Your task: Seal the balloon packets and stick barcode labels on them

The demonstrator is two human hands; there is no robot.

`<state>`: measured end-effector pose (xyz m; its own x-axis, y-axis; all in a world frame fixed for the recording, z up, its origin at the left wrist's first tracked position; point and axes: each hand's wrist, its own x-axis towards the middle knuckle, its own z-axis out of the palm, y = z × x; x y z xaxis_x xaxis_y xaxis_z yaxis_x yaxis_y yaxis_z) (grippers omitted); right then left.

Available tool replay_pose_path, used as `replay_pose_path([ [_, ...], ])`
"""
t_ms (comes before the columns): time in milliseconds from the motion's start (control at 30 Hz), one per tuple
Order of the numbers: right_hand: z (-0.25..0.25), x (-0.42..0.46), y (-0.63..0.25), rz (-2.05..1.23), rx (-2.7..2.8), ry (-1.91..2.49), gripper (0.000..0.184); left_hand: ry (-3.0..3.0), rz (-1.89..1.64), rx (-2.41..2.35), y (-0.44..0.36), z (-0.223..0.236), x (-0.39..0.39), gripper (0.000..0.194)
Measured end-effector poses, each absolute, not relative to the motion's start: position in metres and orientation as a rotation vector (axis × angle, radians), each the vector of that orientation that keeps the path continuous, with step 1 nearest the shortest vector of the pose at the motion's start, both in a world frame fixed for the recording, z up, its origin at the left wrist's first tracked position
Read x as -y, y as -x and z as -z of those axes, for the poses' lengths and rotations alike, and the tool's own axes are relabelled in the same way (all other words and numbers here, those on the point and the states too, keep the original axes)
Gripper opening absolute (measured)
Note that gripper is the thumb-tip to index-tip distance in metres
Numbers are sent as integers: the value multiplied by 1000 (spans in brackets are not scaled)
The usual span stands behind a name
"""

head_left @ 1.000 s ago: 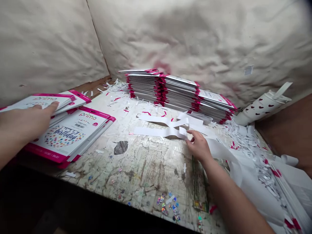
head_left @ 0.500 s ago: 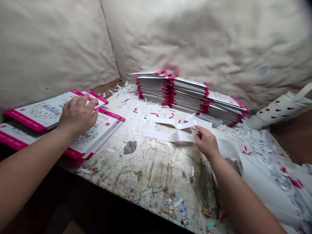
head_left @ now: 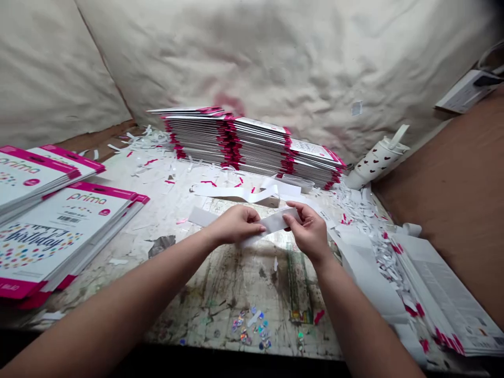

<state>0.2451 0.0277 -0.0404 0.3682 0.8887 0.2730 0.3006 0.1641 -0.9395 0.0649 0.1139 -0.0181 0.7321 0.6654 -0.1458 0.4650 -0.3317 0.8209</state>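
A white paper strip [head_left: 274, 222] is stretched between my two hands above the middle of the table. My left hand [head_left: 241, 224] pinches it on one side, thumb and fingers closed. On the other side my right hand [head_left: 309, 229] grips its end between thumb and fingertips. A long curling white strip [head_left: 236, 194] lies just behind my hands, by a small box-like piece. Pink-and-white "prima" birthday packets [head_left: 84, 226] are piled at the left, apart from both hands.
Tall stacks of pink-edged packets [head_left: 255, 144] stand along the back wall. A white tumbler with hearts [head_left: 376, 163] leans at the back right, near heaped paper scraps [head_left: 384, 252]. More packets [head_left: 444, 294] lie at the right. Shiny confetti [head_left: 252, 328] is scattered near the front edge.
My left hand has left the packets at the left and come to the middle, taking hold of the strip beside my right hand. The view has turned to the right.
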Motion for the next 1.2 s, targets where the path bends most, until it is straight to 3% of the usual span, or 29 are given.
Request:
replay_pose_path([
  [167, 40, -13, -256, -398, 1358, 1423, 29, -1907, -397, -817, -54, 14, -111, 46],
  [300, 42, -15, -259, -580, 1271, 1293, 16, -1869, -429, -793, -50, 11, -114, 38],
  [433, 37, -18, -259, -792, 1141, 1209, 23, -1960, -490, -729, -47, 4, -114, 34],
  [767, 35, -16, -261, -764, 1171, 1138, 4, -2214, -672, -472, -39, 9, -112, 28],
  [900, 38, -17, -263, -629, 1368, 1191, 15, -2231, -601, -645, -40, 10, -116, 26],
  [1033, 35, -39, -266, -289, 1564, 1347, 15, -2402, -470, -851, -49, 8, -143, 20],
  [1200, 18, -64, -261, 7, 1670, 1331, 14, -2671, -711, -683, -65, -16, -173, 13],
])
